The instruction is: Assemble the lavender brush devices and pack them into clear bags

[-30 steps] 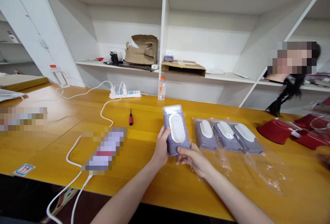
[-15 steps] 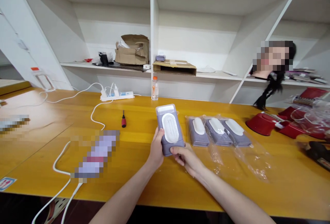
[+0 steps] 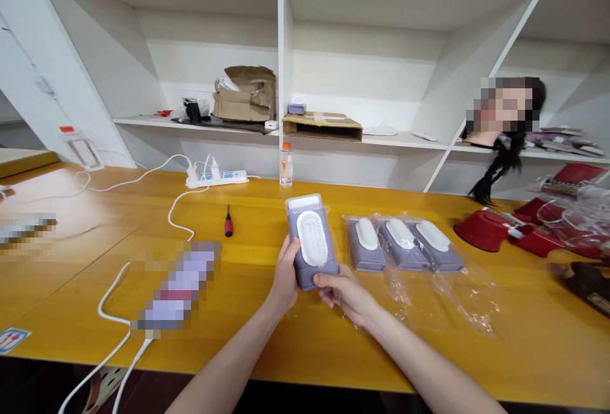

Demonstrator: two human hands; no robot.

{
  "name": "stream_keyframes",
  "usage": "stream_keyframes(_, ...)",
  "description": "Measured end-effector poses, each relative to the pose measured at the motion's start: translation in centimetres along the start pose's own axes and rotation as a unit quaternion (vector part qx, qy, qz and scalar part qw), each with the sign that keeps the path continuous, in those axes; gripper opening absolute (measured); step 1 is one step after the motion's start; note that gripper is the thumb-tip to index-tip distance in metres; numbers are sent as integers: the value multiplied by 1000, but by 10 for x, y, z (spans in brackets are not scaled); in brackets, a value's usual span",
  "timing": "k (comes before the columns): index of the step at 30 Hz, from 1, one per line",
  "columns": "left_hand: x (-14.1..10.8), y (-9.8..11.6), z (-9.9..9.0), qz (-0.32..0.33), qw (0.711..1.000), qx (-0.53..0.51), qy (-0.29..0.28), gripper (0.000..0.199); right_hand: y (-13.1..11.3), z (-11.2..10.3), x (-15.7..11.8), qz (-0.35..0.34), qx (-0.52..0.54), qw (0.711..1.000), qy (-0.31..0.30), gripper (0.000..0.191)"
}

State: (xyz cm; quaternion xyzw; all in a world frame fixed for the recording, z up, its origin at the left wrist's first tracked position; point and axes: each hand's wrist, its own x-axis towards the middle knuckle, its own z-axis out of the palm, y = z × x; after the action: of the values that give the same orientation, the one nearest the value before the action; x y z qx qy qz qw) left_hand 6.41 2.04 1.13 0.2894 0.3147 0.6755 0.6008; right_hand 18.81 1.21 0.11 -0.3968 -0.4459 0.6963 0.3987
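Between our two hands, a lilac case [image 3: 311, 242] with a white oval pad [image 3: 312, 238] is held tilted up over the orange wooden table [image 3: 86, 280], wrapped in clear plastic. Our left hand [image 3: 284, 277] cups its left edge and our right hand [image 3: 345, 296] grips its lower right corner, so both hands are close together on it. Just to its right, three more lilac cases [image 3: 400, 247] lie side by side in clear bags on the table. To the left we have a red-handled screwdriver [image 3: 229, 223] and a white power strip [image 3: 216, 178] with white cords [image 3: 170, 214], and a plastic bottle [image 3: 286, 166] stands near the white shelves [image 3: 381, 141], which hold torn cardboard [image 3: 244, 96]. Red plastic pieces [image 3: 482, 231] sit farther right.
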Motion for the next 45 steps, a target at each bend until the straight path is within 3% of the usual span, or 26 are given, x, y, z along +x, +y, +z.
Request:
stream_keyframes(13, 2, 1, -1, -17, 1000, -15, -9, 30, 1, -3, 1, -26, -10, 1000, 3, 28)
stream_keyframes(22, 7, 21, -5, -109, 988, -107, -12, 44, -8, -5, -2, 20, -84, 991, -98, 32)
stream_keyframes(25, 6, 19, -6, -87, 989, -118, -26, 45, -9, -4, -2, 22, -85, 991, -101, 32)
stream_keyframes(32, 6, 11, -8, -2, 994, -106, 9, 44, -9, 1, -8, 67, -52, 993, -85, 46)
stream_keyframes(34, 6, 11, -7, 20, 995, -96, 14, 42, -11, 5, -10, 45, -57, 995, -69, 46)
stream_keyframes(36, 5, 10, -4, 41, 995, -84, 16, 40, -13, 7, -10, -20, -111, 994, -9, 41)
stream_keyframes(38, 4, 9, -2, 51, 995, -86, 12, 40, -13, 7, -9, -116, -245, 957, 103, 34)
stream_keyframes(40, 3, 7, 0, 29, 994, -99, 19, 39, -11, 5, -7, -203, -404, 867, 209, 28)
stream_keyframes(41, 3, 6, -1, 12, 994, -106, 26, 39, -8, 4, -6, -234, -467, 820, 233, 26)
stream_keyframes(43, 5, 5, -3, -21, 993, -113, 30, 39, -3, 3, -7, -280, -537, 764, 224, 27)
stream_keyframes(45, 7, 8, -8, -41, 992, -120, 19, 43, 0, 4, -9, -322, -544, 754, 180, 35)
